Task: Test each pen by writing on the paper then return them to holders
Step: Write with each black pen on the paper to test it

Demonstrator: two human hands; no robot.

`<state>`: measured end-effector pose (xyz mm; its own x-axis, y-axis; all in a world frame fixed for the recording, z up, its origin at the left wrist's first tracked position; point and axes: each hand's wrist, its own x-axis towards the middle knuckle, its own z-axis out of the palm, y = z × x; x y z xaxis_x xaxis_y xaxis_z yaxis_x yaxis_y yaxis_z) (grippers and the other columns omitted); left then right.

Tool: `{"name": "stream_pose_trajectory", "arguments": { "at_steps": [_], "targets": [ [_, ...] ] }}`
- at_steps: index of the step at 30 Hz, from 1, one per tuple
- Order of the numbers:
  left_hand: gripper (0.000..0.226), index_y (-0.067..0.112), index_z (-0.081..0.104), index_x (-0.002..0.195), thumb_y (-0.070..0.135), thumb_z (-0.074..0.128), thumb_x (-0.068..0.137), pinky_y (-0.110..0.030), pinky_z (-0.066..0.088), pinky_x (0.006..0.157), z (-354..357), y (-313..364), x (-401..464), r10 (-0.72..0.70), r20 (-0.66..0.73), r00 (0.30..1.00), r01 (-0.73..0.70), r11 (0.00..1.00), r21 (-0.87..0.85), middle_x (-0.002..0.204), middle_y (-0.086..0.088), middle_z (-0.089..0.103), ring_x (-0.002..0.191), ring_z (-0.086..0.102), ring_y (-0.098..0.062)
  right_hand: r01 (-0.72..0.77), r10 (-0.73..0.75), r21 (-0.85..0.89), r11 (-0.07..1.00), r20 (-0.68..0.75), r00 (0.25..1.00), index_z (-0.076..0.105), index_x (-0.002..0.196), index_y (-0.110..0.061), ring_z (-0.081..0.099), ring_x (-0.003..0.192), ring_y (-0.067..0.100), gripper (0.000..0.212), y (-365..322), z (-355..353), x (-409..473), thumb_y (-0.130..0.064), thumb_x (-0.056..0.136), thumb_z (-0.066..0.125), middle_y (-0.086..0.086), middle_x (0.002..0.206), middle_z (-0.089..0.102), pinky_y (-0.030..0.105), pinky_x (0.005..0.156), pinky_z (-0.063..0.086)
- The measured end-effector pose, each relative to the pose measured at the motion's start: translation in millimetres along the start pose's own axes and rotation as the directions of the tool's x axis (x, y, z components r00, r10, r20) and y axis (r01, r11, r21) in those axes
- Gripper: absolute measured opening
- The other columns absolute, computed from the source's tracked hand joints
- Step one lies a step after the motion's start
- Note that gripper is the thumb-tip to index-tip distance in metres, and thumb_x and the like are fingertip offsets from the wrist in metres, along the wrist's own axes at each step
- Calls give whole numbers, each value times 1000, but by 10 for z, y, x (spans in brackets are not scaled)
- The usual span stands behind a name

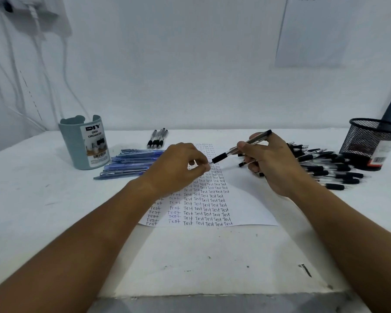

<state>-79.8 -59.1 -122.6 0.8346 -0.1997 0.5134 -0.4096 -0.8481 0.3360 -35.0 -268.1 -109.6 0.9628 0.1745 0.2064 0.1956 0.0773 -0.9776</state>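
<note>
two hands met over the white lined paper (242,199) on the surface: right hand (271,163) gripped a clear black-tipped pen (239,149), left hand (178,168) pinched its tip, apparently the cap. light, stiff, slippery barrel; hold the rubber sleeve.

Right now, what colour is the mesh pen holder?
Black, seen in the head view: mesh pen holder.

1. The left hand (178,168) covers part of the paper (246,199) and its writing.
2. The right hand (271,163) hides part of the black pens (325,163).
3. The mesh holder (370,143) is cut by the right edge.
4. Upper-left cables (32,19) are blurred.
</note>
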Motion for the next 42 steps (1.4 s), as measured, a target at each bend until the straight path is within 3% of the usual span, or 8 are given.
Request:
{"name": "stream_pose_trajectory", "arguments": {
  "at_steps": [3, 5, 9, 12, 15, 27, 35, 42],
  "targets": [
    [17, 18, 75, 94, 30, 63, 91, -19, 39, 70, -1, -3, 20, 0, -20, 1000, -1, 1000, -5, 86, 3, 65, 83, 55, -10, 14, -14, -34, 999, 9, 1000, 50, 104, -10, 47, 51, 12, 24, -3, 6, 3, -22, 92, 66, -2, 68, 72, 18, 43, 36],
    [20, 14, 75, 93, 29, 62, 92, -25, 40, 71, -36, -13, 41, -25, -72, 997, 26, 999, 19, 83, 0, 66, 78, 56, -12, 72, -74, -254, 965, 2, 997, 57, 110, -13, 55, 64, 10, 27, -16, -13, 32, -37, 96, 58, -2, 88, 76, 17, 51, 40],
    [19, 9, 75, 93, 22, 62, 93, -23, 46, 60, -180, -151, 90, -191, -190, 963, 200, 979, 30, 74, 1, 64, 62, 57, -13, 253, -308, -864, 435, 121, 943, 57, 130, -16, 47, 109, 21, 33, 30, -148, 130, -26, 99, 50, -2, 112, 67, 23, 82, 34],
    [20, 8, 74, 98, 20, 59, 94, -11, 39, 48, -295, -370, 96, -343, -287, 894, 378, 923, 74, 73, 0, 64, 55, 54, -13, 278, -230, -959, 62, 257, 939, 62, 126, -13, 35, 117, 30, 37, 136, -191, 184, -9, 92, 48, 6, 121, 59, 33, 95, 37],
    [24, 3, 74, 91, 19, 56, 94, -29, 49, 70, -385, -566, 94, -450, -346, 823, 518, 845, 133, 84, -14, 71, 73, 62, -26, 259, -163, -960, -109, 274, 948, 64, 119, -12, 35, 115, 29, 34, 151, -163, 197, -9, 89, 47, 4, 116, 56, 35, 96, 39],
    [27, 4, 46, 57, 6, 55, 83, -29, 33, 48, -334, -839, 331, -622, -258, 739, 673, 703, 231, 82, -24, 62, 67, 54, -33, 349, -302, -924, -158, 381, 874, 53, 115, -21, 41, 106, 26, 28, 198, -89, 175, -6, 92, 45, -2, 98, 63, 35, 79, 28],
    [29, 5, 41, 61, 4, 54, 86, -34, 40, 60, -255, -906, 494, -638, -245, 730, 683, 680, 267, 92, -24, 58, 73, 53, -34, 549, -492, -828, -113, 527, 693, 62, 100, -28, 52, 81, 27, 42, 336, -10, 260, 0, 72, 75, -4, 80, 59, 37, 75, 35],
    [33, 7, 38, 62, 7, 56, 89, -35, 40, 65, -237, -989, 546, -628, -219, 747, 661, 667, 342, 99, -26, 58, 88, 58, -40, 599, -479, -800, -17, 532, 698, 63, 110, -24, 52, 64, 25, 34, 305, 27, 270, -1, 84, 66, 5, 91, 56, 34, 70, 35]
  ]
}}
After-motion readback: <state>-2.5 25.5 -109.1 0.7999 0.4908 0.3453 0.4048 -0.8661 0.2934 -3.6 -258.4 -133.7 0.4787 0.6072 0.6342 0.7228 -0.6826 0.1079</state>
